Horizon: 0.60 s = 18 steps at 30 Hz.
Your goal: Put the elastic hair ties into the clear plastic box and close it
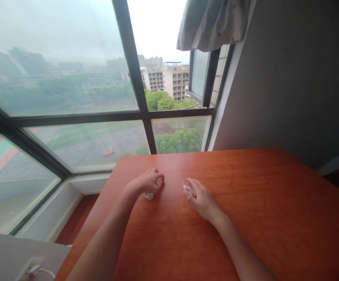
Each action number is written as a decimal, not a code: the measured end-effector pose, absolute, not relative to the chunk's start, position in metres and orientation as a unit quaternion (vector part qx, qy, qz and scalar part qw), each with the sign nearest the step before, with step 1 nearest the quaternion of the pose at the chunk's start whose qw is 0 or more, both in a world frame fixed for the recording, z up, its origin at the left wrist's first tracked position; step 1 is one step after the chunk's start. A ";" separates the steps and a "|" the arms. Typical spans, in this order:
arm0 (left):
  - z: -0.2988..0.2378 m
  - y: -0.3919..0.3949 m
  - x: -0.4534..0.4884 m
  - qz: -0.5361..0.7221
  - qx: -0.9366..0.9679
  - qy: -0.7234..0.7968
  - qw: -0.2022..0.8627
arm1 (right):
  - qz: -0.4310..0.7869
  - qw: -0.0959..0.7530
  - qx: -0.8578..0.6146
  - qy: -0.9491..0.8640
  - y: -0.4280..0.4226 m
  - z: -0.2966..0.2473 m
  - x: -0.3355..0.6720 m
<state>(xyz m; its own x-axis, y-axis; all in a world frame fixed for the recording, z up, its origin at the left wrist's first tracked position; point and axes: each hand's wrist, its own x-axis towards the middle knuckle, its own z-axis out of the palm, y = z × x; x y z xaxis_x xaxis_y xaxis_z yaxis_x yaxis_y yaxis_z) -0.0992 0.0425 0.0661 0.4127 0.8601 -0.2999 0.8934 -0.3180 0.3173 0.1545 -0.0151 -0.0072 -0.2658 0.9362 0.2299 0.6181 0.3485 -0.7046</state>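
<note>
My left hand [150, 181] is over the left part of the reddish-brown wooden table [163, 242], its thumb and forefinger pinched together. A small pale ring-like piece [164, 182] shows at those fingertips. Just below that hand, on the tabletop, lie several thin white loops [149, 196], partly overlapping; whether they are separate rings or one coil I cannot tell. To the right, my right hand [200, 197] has its thumb and fingers closed on a small whitish, partly see-through object [188, 190]. Its exact kind is too small to make out.
Large dark-framed windows [143, 97] stand beyond the table's far edge, one pane swung outward. A grey curtain [213, 23] hangs at the top. A shaded wall [286, 78] rises on the right. At lower left, a white plug with a cord [36, 270] sits in a wall socket.
</note>
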 end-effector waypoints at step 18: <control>0.010 0.066 -0.147 0.355 0.690 0.589 0.227 | 0.567 0.500 -0.519 -0.398 -0.005 -0.013 0.152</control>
